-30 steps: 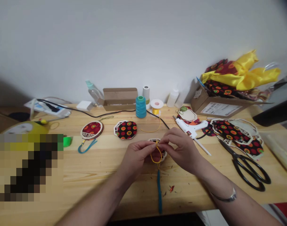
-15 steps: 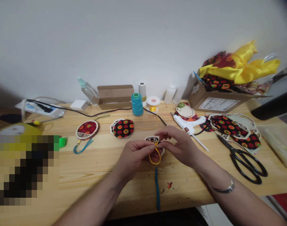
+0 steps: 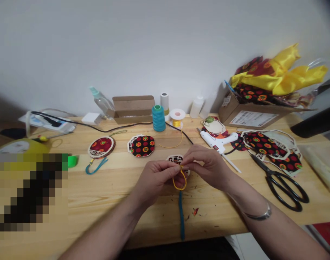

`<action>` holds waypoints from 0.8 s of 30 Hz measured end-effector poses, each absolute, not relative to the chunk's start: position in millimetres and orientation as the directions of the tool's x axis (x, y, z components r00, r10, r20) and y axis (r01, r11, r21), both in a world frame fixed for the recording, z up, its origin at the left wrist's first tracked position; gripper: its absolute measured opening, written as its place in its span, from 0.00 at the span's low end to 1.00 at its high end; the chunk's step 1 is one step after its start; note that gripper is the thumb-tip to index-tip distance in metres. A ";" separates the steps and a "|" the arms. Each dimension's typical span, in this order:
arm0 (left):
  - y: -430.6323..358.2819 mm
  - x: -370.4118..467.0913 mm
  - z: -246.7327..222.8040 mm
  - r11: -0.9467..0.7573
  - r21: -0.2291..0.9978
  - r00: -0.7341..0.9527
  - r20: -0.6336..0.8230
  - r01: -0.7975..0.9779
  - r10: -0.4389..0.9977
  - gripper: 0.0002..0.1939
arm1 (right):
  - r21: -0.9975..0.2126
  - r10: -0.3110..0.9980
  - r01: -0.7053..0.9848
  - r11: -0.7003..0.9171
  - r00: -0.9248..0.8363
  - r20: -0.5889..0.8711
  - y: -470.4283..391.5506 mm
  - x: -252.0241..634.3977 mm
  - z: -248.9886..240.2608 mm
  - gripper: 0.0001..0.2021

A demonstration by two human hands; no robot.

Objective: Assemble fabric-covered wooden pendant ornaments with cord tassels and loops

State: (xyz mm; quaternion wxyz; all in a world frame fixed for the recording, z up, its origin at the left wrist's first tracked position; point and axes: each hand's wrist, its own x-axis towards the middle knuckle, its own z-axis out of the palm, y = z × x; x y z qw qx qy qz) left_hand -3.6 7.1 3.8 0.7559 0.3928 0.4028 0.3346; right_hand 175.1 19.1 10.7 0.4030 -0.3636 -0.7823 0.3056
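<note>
My left hand pinches a yellow cord between thumb and fingers. The cord hangs in a loop below my fingertips, and a teal tassel dangles from its bottom. Right beside it, my right hand is closed at the top of the same cord, thumb and forefinger together. Behind my fingers is a pale cut-out lattice piece with dark fabric; my hands cover much of it, so I cannot tell how the cord joins it.
Black-handled scissors and a white glue gun lie to the right. A teal thread cone and a yellow cord spool stand behind. Finished-looking round ornament and a fabric piece lie left. A cardboard box holds fabric.
My right fingers have closed in on the top of the yellow cord, beside my left fingertips. The view has shifted slightly; the tassel still hangs below.
</note>
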 end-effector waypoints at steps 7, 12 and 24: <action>6.3 -4.3 3.4 0.473 0.866 0.473 -0.353 -0.161 0.807 0.08 | -0.846 0.860 0.322 0.425 -0.435 0.267 20.1 177.5 14.0 0.02; 5.4 -4.8 4.9 0.482 0.866 0.510 -0.357 -0.133 0.783 0.09 | -0.891 0.872 0.344 0.297 -0.477 0.107 18.9 179.1 19.7 0.03; 5.9 -0.8 2.2 0.493 0.841 0.504 -0.333 -0.224 0.797 0.13 | -0.770 0.872 0.464 0.438 -0.429 0.237 16.6 176.8 14.4 0.06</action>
